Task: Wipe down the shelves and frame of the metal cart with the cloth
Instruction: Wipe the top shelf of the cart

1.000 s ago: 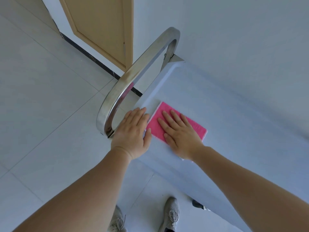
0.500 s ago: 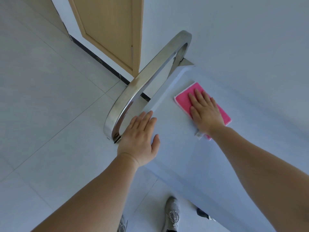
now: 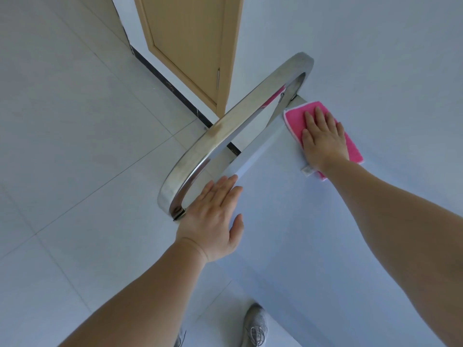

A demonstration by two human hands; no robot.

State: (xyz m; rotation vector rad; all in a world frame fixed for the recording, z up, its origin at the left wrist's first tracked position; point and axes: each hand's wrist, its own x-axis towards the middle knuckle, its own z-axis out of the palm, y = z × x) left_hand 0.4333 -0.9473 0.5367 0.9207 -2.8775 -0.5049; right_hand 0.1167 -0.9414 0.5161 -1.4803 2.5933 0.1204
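The left hand lies flat, fingers straight, on the cart's top shelf beside the curved steel handle. Farther right, the right hand, fingers extended, presses the pink cloth flat at the shelf's far corner.

A pale tiled floor with thin grout lines spreads out to the left of the hands. Beyond them stands a light wooden door, with a dark baseboard strip running along the foot of the white wall. Two grey laced sneakers show on the floor below the forearms.
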